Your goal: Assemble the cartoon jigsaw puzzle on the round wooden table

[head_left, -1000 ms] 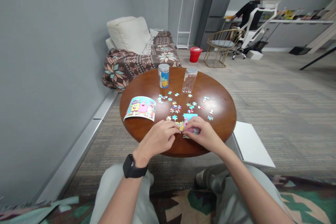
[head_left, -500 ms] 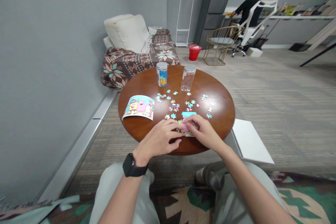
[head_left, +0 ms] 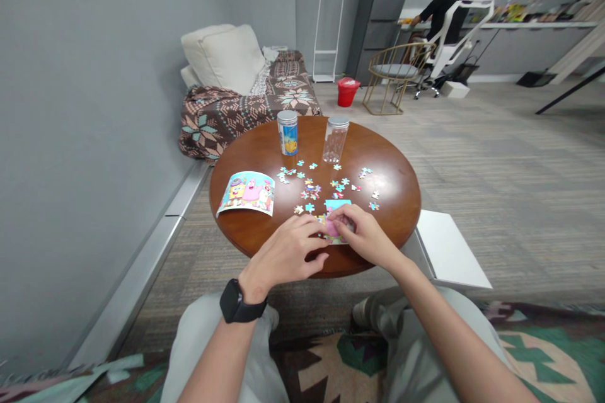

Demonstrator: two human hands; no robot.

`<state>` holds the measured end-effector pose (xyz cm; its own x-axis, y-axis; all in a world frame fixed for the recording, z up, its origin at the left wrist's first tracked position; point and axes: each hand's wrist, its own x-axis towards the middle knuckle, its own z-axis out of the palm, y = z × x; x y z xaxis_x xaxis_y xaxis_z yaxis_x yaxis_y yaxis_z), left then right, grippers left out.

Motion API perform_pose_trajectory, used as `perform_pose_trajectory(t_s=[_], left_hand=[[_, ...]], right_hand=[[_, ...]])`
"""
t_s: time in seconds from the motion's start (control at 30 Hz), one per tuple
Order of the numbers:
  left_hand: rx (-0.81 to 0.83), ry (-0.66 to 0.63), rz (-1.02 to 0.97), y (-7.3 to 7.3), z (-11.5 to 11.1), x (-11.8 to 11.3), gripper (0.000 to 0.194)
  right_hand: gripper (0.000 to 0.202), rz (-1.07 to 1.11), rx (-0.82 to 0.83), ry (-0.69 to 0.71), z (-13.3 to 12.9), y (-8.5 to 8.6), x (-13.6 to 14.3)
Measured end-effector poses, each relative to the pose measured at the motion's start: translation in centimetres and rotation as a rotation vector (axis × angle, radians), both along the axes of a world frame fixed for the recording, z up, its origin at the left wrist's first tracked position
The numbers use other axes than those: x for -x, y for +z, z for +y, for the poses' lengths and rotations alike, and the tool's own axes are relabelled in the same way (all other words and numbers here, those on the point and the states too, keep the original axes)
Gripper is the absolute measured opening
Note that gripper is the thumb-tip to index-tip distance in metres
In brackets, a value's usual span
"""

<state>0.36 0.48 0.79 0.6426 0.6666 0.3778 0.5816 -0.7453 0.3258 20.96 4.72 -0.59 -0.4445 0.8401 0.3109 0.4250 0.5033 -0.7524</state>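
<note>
A partly joined jigsaw puzzle (head_left: 337, 204) lies near the front edge of the table, its blue top and pink middle showing between my hands. My left hand (head_left: 293, 247) rests at its left side, fingers spread and fingertips touching the yellow part. From the right, my right hand (head_left: 363, 233) bends over the puzzle, thumb and fingertips pinched together at a pink puzzle piece, mostly hidden under them. Several loose puzzle pieces (head_left: 311, 190) are scattered just beyond. To the left stands a curved picture card (head_left: 248, 194) with cartoon figures.
On the round wooden table (head_left: 382, 157) stand a jar with a blue label (head_left: 288, 133) and a clear jar (head_left: 335, 140), both lidded. A white board (head_left: 451, 249) is low at the right. A draped sofa (head_left: 246, 104), a red bin (head_left: 347, 92) and a seated person (head_left: 442, 16) are farther back.
The view has shifted slightly, so the table and its things sit a little further left. Both hands stay at the puzzle with almost the same finger positions.
</note>
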Motion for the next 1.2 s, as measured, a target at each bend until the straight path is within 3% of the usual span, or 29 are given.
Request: perform_pose_trajectory(t_s=[0.4, 0.73, 1.2], left_hand=[[-0.014, -0.015, 0.071, 0.52, -0.27, -0.53, 0.016], [0.005, 0.049, 0.040, 0.06, -0.19, -0.18, 0.024], [0.034, 0.043, 0.078, -0.04, -0.05, -0.19, 0.024]], right_hand=[[0.013, -0.004, -0.006, -0.003, 0.04, 0.11, 0.01], [0.013, 0.000, -0.001, -0.003, 0.05, -0.08, 0.02], [0.013, -0.003, -0.026, 0.001, 0.03, -0.10, -0.02]])
